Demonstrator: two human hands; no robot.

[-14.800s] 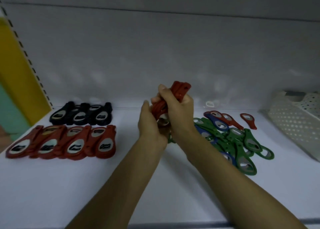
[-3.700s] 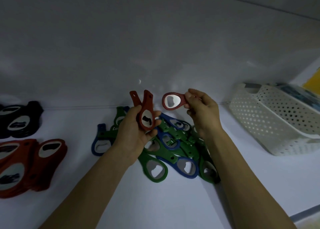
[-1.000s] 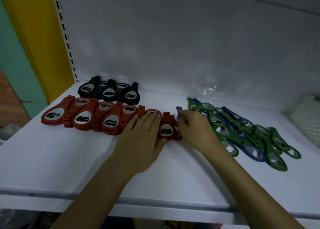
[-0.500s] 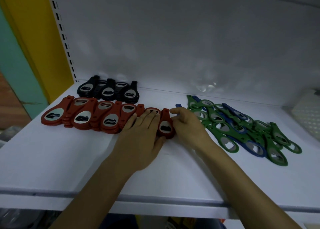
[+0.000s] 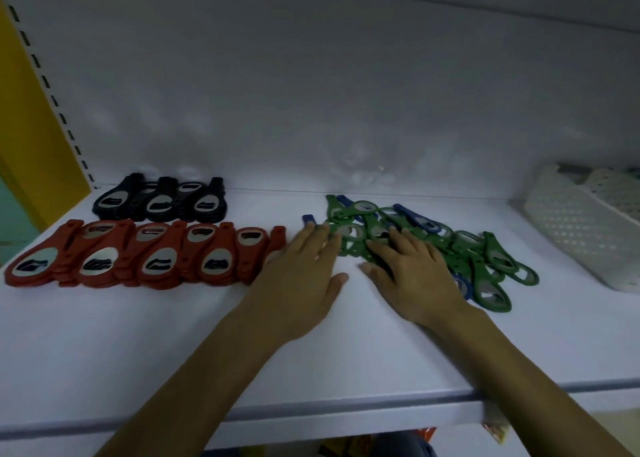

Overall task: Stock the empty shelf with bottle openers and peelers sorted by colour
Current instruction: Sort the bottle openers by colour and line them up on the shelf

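Note:
A row of red bottle openers (image 5: 145,259) lies overlapped on the white shelf (image 5: 104,345), with a shorter row of black openers (image 5: 162,200) behind it. To the right is a loose heap of green openers (image 5: 485,259) mixed with a few blue ones (image 5: 419,219). My left hand (image 5: 298,280) lies flat, fingers straight, between the red row and the heap, its fingertips at a blue opener (image 5: 308,219). My right hand (image 5: 412,276) is spread flat on the left side of the heap, fingers on green openers. Neither hand holds anything.
A white perforated basket (image 5: 581,228) stands at the right end of the shelf. A yellow upright (image 5: 31,127) with a slotted rail bounds the left end. The white back wall rises close behind the rows. The shelf's front lip runs below my forearms.
Both hands have left the last red opener at the right end of the red row. They have shifted right, the right hand onto the green and blue heap.

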